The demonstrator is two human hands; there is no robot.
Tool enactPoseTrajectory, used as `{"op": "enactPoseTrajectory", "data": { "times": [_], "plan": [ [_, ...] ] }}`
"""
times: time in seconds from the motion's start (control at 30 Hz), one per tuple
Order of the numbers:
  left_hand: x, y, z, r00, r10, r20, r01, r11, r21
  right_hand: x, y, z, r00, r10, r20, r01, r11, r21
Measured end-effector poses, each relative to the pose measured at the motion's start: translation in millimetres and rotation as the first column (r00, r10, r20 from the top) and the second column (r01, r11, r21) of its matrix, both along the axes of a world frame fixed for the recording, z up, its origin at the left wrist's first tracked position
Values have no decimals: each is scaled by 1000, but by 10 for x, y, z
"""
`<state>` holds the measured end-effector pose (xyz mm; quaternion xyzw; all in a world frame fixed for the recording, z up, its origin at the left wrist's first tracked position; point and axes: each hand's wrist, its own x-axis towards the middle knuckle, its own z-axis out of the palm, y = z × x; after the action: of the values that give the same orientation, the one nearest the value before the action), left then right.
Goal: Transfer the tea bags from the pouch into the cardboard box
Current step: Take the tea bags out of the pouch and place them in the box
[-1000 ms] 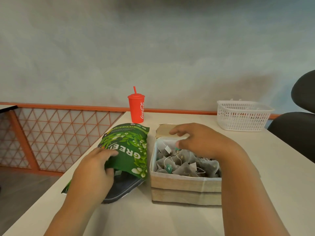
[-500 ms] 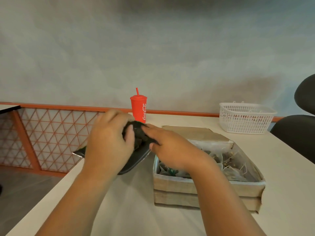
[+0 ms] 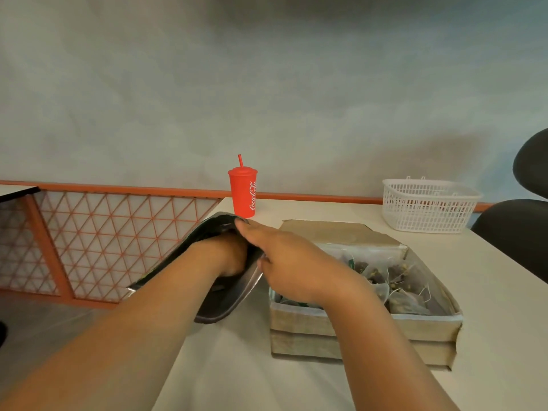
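Dark foil pouch point(image 3: 228, 302) lies by the worktop's left edge, its rim pinched by the right hand point(image 3: 287, 262). The left hand point(image 3: 228, 256) is inside it, fingers hidden, so its grip cannot be told.

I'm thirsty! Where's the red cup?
In the head view, the red cup stands at the far edge of the table, just behind the pouch, with the white basket off to its right.

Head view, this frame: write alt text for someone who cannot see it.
A person's left hand reaches into an open pouch while the right hand grips its rim, beside a cardboard box part-filled with tea bags on a pale table. A red lidded cup with a straw and a white basket stand farther back.
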<state>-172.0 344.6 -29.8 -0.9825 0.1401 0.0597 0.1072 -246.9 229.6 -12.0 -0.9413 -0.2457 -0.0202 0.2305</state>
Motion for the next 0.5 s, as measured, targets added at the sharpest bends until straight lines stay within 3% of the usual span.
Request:
{"op": "enactPoseTrajectory", "data": {
  "times": [0.1, 0.23, 0.5],
  "plan": [
    [200, 81, -163, 997, 55, -62, -51, 997, 60, -15, -4, 15, 1000, 16, 4, -16, 1000, -7],
    [325, 166, -295, 984, 67, -167, -64, 998, 23, -12, 2, 17, 999, 34, -2, -34, 999, -21],
    [382, 103, -378, 997, 59, -56, -65, 991, -115, 15, -62, 22, 999, 28, -17, -28, 999, 15]
  ]
}}
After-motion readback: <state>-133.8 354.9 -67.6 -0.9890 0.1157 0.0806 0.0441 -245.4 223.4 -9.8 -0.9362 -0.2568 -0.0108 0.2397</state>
